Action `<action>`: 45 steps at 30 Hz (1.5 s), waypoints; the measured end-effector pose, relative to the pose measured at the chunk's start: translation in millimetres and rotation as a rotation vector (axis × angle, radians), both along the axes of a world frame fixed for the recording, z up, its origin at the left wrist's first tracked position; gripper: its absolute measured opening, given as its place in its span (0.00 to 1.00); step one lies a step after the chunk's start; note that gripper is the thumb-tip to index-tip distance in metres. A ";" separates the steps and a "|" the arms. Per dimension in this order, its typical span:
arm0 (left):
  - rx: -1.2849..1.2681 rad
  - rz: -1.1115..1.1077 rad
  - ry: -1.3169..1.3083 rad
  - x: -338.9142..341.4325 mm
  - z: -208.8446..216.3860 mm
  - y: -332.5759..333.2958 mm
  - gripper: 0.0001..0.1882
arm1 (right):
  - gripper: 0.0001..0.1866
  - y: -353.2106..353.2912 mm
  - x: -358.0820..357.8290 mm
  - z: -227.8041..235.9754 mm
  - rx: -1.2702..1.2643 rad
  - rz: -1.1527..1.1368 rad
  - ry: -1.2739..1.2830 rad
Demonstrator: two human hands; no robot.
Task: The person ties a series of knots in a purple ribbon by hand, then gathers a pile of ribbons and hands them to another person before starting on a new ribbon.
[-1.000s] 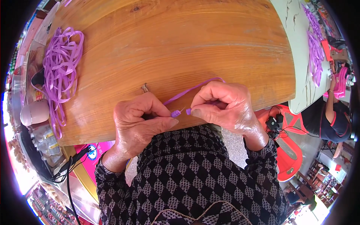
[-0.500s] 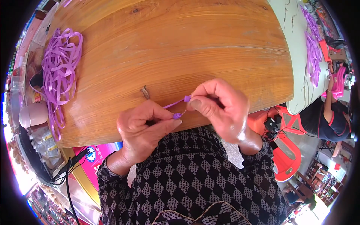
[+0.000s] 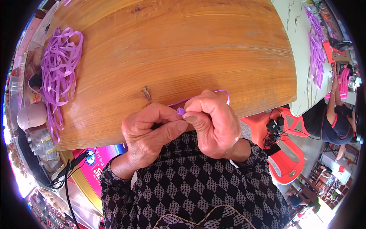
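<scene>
Both my hands meet just past the table's near edge, thumbs and forefingers pinched together. Between the fingertips shows a small purple plastic clasp piece (image 3: 180, 111), partly covered by them. My left hand (image 3: 146, 131) grips it from the left, my right hand (image 3: 215, 120) from the right. I cannot tell whether one or two pieces are in the fingers. A thin purple ribbon (image 3: 227, 96) runs behind my hands and loops out past the right knuckles.
A heap of purple ribbons (image 3: 61, 70) lies on the wooden table (image 3: 183, 45) at left, beside a pale rounded device (image 3: 32, 115). More purple ribbons (image 3: 316, 57) rest on a white marbled table (image 3: 305, 87). A red plastic stool (image 3: 286, 164) stands at right; another person (image 3: 339, 118) sits beyond.
My right hand has moved left and down to meet my left. The two purple pieces, apart before, have come together at the fingertips. The ribbon now loops out at right.
</scene>
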State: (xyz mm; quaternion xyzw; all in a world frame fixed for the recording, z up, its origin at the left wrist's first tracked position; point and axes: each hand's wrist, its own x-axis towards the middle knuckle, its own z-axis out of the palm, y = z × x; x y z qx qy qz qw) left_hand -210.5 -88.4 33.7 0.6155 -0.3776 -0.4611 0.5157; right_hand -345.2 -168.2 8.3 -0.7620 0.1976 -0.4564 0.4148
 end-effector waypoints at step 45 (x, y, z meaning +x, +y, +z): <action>-0.081 0.016 -0.128 1.9 -2.5 9.1 0.08 | 0.05 -12.4 -2.9 20.3 0.150 0.154 0.224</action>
